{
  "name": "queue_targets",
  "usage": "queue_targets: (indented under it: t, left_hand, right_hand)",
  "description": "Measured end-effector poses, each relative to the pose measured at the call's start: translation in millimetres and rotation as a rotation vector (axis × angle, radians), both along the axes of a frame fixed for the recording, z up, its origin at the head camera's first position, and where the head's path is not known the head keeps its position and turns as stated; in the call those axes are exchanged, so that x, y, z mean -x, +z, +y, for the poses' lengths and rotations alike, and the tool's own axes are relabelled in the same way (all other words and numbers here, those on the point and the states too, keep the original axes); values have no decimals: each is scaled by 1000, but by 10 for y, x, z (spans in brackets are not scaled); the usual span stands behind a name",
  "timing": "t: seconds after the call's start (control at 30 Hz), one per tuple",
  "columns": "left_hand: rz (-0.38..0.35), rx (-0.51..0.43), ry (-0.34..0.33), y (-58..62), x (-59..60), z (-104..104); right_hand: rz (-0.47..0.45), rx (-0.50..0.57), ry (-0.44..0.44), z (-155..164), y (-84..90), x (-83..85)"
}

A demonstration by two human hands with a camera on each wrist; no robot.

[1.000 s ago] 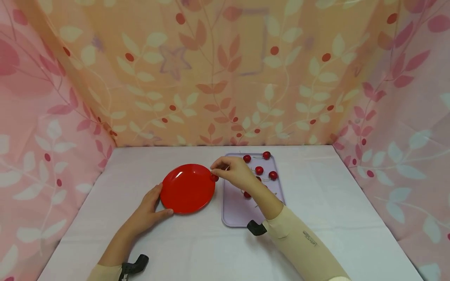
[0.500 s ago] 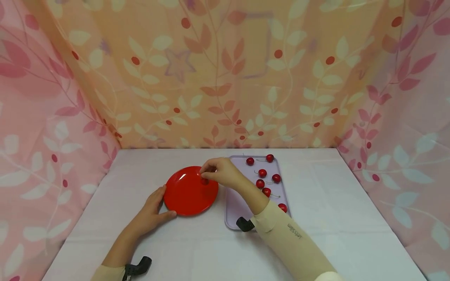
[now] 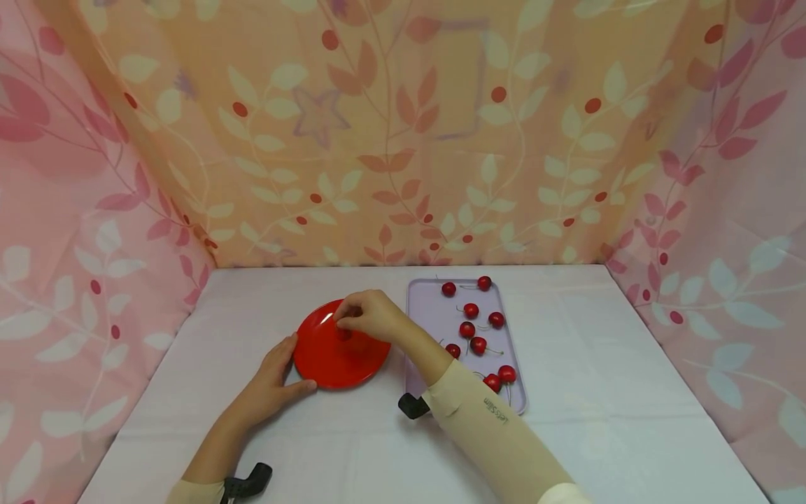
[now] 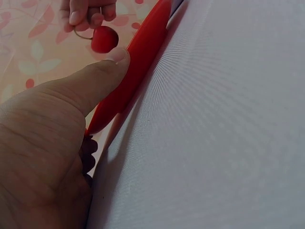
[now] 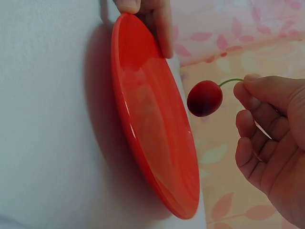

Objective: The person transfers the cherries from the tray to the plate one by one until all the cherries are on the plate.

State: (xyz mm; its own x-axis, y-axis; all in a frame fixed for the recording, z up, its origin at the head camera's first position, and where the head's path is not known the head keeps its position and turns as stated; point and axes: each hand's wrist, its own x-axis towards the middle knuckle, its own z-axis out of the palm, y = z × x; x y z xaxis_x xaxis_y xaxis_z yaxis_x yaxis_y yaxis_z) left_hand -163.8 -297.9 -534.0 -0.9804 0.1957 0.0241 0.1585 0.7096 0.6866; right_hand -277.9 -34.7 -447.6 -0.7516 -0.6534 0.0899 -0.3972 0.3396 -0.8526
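Since the earlier frames, the right hand (image 3: 371, 316) has carried the cherry (image 5: 204, 98) leftward from the plate's right rim to a position over the plate's centre, uncovering more cherries on the tray.

Left to right: the left hand (image 3: 272, 380) rests at the near-left edge of the red plate (image 3: 327, 360) — thumb pressed against the rim, fingers (image 5: 162, 28) laid along the far side, not clenched. The plate sits flat on the white counter (image 3: 567, 420). Above it, the right hand pinches the cherry's green stem between thumb and forefinger; the remaining fingers (image 5: 255, 143) curl loosely. The cherry hangs just above the plate surface, apart from it in the right wrist view.

Just right of the plate lies the lilac tray (image 3: 428, 378), holding nine loose cherries (image 3: 470, 310) with stems — spread from the far end to the near right corner. Leaf-patterned fabric (image 3: 403, 126) encloses the counter on three sides.
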Motion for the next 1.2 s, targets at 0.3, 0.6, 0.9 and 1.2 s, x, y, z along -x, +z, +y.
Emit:
queue_targets:
  t: [0.3,0.6,0.9,1.2]
  left_hand:
    - [9,13,-2,-18,3,-17]
    - [22,-18,-25,-8,-1,0]
    - [27,11,-19,8,21,-15]
    - [24,0,-17,-11,12,-5]
  right_hand:
    - [17,-54,7,-220,-113,-7]
    - [48,-112,40,-372,-182,-55]
    - [50,-124,46,-412,-173,-60]
    - [81,-187,25,-371,-202,-66]
